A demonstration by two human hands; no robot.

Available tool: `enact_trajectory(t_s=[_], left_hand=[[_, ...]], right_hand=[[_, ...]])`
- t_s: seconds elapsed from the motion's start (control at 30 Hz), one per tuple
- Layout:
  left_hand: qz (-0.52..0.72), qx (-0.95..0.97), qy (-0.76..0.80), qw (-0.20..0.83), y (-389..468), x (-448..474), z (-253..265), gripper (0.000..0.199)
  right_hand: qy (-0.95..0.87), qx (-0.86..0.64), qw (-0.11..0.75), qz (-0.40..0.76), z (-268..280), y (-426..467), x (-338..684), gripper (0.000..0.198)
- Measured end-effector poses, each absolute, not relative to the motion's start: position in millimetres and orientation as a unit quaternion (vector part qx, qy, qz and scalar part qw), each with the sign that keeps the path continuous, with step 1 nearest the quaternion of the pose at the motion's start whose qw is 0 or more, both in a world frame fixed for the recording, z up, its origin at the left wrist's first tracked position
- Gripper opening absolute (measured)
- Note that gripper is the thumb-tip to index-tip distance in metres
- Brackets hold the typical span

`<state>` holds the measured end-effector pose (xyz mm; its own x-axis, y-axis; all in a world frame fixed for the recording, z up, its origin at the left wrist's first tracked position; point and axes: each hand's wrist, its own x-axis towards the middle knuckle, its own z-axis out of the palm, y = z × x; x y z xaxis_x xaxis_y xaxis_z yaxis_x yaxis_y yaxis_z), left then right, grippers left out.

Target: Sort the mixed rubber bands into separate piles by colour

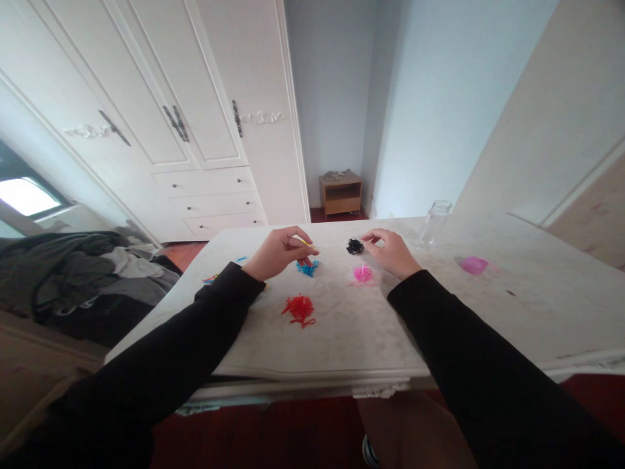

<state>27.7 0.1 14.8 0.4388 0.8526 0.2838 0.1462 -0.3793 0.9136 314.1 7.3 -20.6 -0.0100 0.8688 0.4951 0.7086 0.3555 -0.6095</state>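
My left hand (pixel 286 252) is closed in a pinch above the blue pile, with a bit of yellow elastic band (pixel 307 243) showing at its fingertips. Just below those fingers lies a small heap of blue elastic bands (pixel 306 268). My right hand (pixel 392 251) has thumb and forefinger pinched at the right edge of a heap of black elastic bands (pixel 355 246); what is between them is too small to make out. Pink elastic bands (pixel 362 274) lie below the right hand. Nearer me is a heap of red elastic bands (pixel 299 308).
A clear glass jar (pixel 434 225) stands upright at the back right of the white table (pixel 342 352). A pink translucent piece (pixel 473 264) lies right of it. Mixed coloured bands (pixel 209 279) show partly behind my left sleeve. Dark clothes (pixel 97 280) are heaped at left.
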Motion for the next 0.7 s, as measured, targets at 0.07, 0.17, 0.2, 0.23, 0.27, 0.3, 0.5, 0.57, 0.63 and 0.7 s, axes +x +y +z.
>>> enact_trajectory(t_s=[0.07,0.17,0.2,0.23,0.27,0.3,0.5,0.57,0.63,0.7], left_hand=[[0.374,0.739,0.336,0.449,0.9,23.8,15.9,0.040],[0.303,0.777,0.327,0.444,1.1,17.9,18.8,0.036],[0.275,0.794,0.321,0.436,0.8,16.4,20.2,0.034],[0.248,0.814,0.310,0.424,0.4,15.2,21.5,0.031],[0.224,0.834,0.294,0.409,0.0,14.3,22.7,0.028],[0.203,0.853,0.274,0.395,-0.5,13.7,23.7,0.025],[0.099,0.898,0.200,0.380,-1.6,12.1,22.1,0.015],[0.087,0.899,0.197,0.380,-1.9,11.5,21.4,0.015],[0.082,0.898,0.196,0.385,-2.8,11.2,22.3,0.016],[0.084,0.892,0.201,0.396,-4.5,11.8,24.6,0.020]], right_hand=[[-0.705,-0.557,0.429,0.091,-21.0,8.0,315.0,0.013],[-0.709,-0.553,0.428,0.091,-21.0,8.3,315.5,0.012],[-0.710,-0.551,0.429,0.091,-21.0,8.2,315.6,0.012],[-0.711,-0.550,0.429,0.091,-21.1,8.2,315.6,0.012],[-0.711,-0.549,0.430,0.091,-21.2,8.2,315.7,0.012],[-0.711,-0.549,0.430,0.091,-21.3,8.1,315.7,0.012],[-0.716,-0.546,0.426,0.088,-21.9,7.8,316.0,0.010],[-0.718,-0.546,0.423,0.089,-21.8,7.7,315.9,0.010],[-0.719,-0.545,0.423,0.087,-21.6,7.5,315.7,0.010],[-0.719,-0.545,0.423,0.086,-21.4,7.1,315.6,0.009]])
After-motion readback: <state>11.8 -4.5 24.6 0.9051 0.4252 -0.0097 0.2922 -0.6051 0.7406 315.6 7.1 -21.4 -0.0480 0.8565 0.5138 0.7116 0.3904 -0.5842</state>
